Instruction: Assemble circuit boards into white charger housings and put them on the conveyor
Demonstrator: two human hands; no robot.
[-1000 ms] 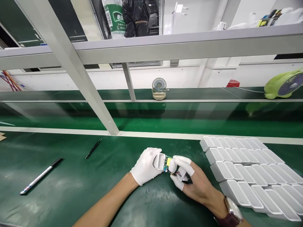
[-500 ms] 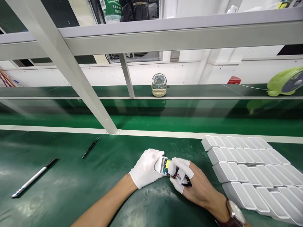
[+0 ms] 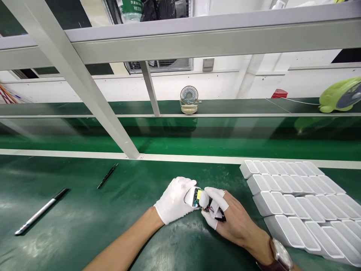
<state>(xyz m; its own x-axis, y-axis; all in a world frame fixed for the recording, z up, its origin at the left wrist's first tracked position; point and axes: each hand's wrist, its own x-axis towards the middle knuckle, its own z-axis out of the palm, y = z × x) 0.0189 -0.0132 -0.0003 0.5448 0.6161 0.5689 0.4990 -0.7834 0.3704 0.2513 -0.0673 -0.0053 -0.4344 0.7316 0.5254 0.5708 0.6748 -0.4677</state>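
My left hand [image 3: 177, 200], in a white glove, is closed around a small white plastic housing [image 3: 189, 196]. A green circuit board [image 3: 197, 198] with a yellow component shows at the housing's open end. My right hand [image 3: 225, 210] wears white finger cots and is pinched at the board's right end. Between its fingers are thin wires and a black piece [image 3: 221, 215] that I cannot name. The fingers hide part of what lies there. Both hands meet just above the green bench top [image 3: 169, 248].
Rows of white open trays [image 3: 284, 233] stand at the right. A silver-and-black pen-like stick [image 3: 39, 213] and black tweezers [image 3: 107, 176] lie at the left. A slanted frame post [image 3: 93, 98] rises at the left. A small fan [image 3: 189, 98] and a green fan [image 3: 341, 95] sit on the back ledge.
The hands stay almost in place; the board's face is turned slightly more into view. The whole scene has shifted up a little.
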